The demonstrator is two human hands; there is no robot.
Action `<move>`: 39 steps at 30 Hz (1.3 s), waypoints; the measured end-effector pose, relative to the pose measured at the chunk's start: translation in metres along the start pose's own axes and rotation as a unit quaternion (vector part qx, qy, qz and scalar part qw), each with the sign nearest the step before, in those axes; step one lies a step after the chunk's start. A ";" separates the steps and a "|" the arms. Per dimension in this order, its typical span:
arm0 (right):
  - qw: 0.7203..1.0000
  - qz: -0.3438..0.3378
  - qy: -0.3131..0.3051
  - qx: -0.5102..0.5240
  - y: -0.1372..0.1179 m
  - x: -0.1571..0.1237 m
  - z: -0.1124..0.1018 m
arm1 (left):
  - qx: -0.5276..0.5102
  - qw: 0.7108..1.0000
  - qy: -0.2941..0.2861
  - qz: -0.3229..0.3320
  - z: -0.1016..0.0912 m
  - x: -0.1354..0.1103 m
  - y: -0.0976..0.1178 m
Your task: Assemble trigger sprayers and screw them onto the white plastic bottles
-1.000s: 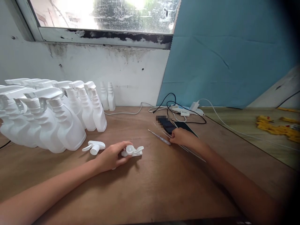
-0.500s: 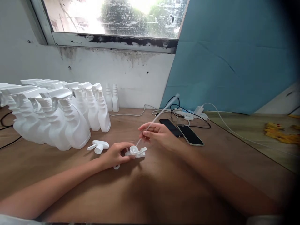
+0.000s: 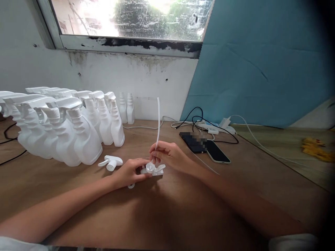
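Note:
My left hand [image 3: 131, 169] rests on the table with thumb and fingers closed around a white trigger spray head [image 3: 158, 169], whose round collar faces up. Pinched in my right hand [image 3: 167, 156] is a thin white plastic tube [image 3: 158, 120]. It stands nearly upright, its upper end curving slightly. The tube's lower end is at the collar, partly behind my fingers; I cannot tell whether it is inside. A second spray head [image 3: 111, 163] lies loose left of my left hand. Under that hand's near side a small white ring [image 3: 131, 186] pokes out.
Several white spray bottles [image 3: 86, 146] with trigger tops crowd the left side, and two small bottles [image 3: 130, 109] stand against the wall. Two phones [image 3: 218, 151], a power strip [image 3: 213, 128] and tangled cables lie to the right. A thin white strand [image 3: 205, 164] lies beside my right forearm.
My right hand has come down and left toward the spray head. The tube has swung from leaning right to nearly upright. My left hand keeps its hold; the view has shifted slightly.

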State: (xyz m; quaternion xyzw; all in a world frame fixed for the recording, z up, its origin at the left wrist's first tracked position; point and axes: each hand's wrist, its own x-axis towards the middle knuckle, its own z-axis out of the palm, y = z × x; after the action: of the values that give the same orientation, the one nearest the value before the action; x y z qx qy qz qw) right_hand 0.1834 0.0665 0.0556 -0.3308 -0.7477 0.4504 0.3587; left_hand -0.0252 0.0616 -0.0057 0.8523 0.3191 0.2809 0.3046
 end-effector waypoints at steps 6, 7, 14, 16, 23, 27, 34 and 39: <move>1.000 -0.013 -0.019 -0.016 0.000 -0.001 0.000 | 0.012 1.000 0.005 0.007 0.000 0.000 -0.001; 0.999 -0.016 -0.021 -0.021 -0.001 -0.001 0.000 | 0.014 1.000 0.006 0.008 0.000 0.000 -0.001; 0.998 -0.021 -0.027 -0.052 -0.007 -0.004 -0.001 | 0.004 1.000 0.005 0.017 -0.001 0.000 0.000; 0.998 -0.023 -0.028 -0.055 -0.007 -0.004 -0.001 | 0.002 1.000 0.005 0.014 -0.001 0.000 -0.001; 0.998 -0.013 -0.033 -0.048 -0.003 -0.002 -0.004 | 0.007 1.000 0.003 0.016 0.000 0.000 -0.003; 0.998 -0.004 -0.030 -0.057 -0.002 -0.001 -0.005 | 0.020 1.000 0.006 0.023 0.000 0.001 -0.004; 0.969 -0.089 -0.036 -0.228 0.000 -0.002 -0.005 | 0.022 1.000 0.007 0.015 0.000 0.000 -0.004; 0.955 -0.115 -0.058 -0.266 0.008 -0.001 -0.004 | 0.024 1.000 0.001 0.013 0.000 0.001 -0.006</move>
State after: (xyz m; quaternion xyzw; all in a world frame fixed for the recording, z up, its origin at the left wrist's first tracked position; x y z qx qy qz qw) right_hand 0.1888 0.0703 0.0499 -0.2992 -0.8929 0.2091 0.2636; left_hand -0.0267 0.0654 -0.0095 0.8633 0.3149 0.2780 0.2798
